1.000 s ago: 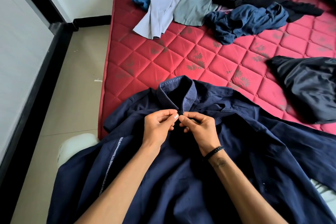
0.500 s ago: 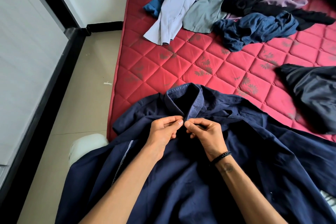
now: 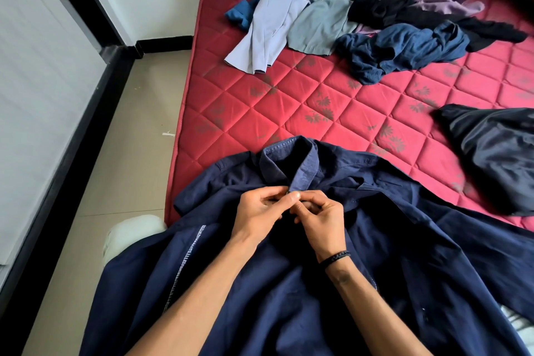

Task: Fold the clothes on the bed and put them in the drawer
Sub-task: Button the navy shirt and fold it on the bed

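Red quilted bedding covers the bed (image 3: 289,113), which fills most of the view, with pale floor tiles and a dark-framed wall running along its left side. A navy shirt (image 3: 289,283) is spread front-up across the near edge of the bed, its collar (image 3: 284,159) pointing away from the person and its lower part hanging toward them, probably so the placket can be closed before folding. Both hands meet just below the collar. The left hand (image 3: 257,212) pinches one edge of the shirt's front between thumb and fingertips, and the right hand (image 3: 320,220), with a dark braided band at the wrist, pinches the facing edge and the collar tab, so the two sets of fingertips touch. This looks like fastening the top button, though the button itself is hidden by the fingers. The shirt lies directly under and around both hands. Well apart at the far end of the bed sits a heap of unfolded clothes (image 3: 361,9), grey, lilac, black and blue, and a dark shiny garment (image 3: 497,159) lies alone at the right. No drawer is in view.
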`<state>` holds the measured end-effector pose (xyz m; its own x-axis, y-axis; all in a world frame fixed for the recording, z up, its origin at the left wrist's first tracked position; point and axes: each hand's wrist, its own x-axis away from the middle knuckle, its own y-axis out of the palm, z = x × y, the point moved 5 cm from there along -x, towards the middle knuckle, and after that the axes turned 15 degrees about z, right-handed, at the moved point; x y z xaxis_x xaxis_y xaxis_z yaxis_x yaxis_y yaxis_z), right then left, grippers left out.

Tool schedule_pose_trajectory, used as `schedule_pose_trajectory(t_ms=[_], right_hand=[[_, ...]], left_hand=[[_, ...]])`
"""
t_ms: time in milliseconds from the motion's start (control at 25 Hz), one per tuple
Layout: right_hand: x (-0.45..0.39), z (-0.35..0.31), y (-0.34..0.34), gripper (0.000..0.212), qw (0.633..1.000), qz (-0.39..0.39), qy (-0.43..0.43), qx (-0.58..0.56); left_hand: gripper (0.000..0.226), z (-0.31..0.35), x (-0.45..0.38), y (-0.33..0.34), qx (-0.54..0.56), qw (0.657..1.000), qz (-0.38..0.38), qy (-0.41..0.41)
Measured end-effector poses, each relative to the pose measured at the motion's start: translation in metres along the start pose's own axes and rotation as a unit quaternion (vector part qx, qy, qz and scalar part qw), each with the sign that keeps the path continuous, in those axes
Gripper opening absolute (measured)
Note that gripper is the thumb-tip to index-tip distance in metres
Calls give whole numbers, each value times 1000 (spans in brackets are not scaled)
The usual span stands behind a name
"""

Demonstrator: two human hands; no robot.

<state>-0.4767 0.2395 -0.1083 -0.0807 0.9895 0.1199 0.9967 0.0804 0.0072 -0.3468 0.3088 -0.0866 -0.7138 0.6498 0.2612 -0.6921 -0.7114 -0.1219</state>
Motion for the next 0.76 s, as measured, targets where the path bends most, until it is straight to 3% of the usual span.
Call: schedule_pose_trajectory(t_ms=[120,480,760], right_hand=[[5,-1,2,16,1000,21,-17,16],[7,-3,1,11,999,30,17,10],[8,-5,0,17,999,15,26,13]], left_hand=[[17,-5,-5,-4,-12,1000,22,-1],[12,-5,-12,-7,-46,997,53,35],[9,-1,-14,-10,-4,999,30,-23]])
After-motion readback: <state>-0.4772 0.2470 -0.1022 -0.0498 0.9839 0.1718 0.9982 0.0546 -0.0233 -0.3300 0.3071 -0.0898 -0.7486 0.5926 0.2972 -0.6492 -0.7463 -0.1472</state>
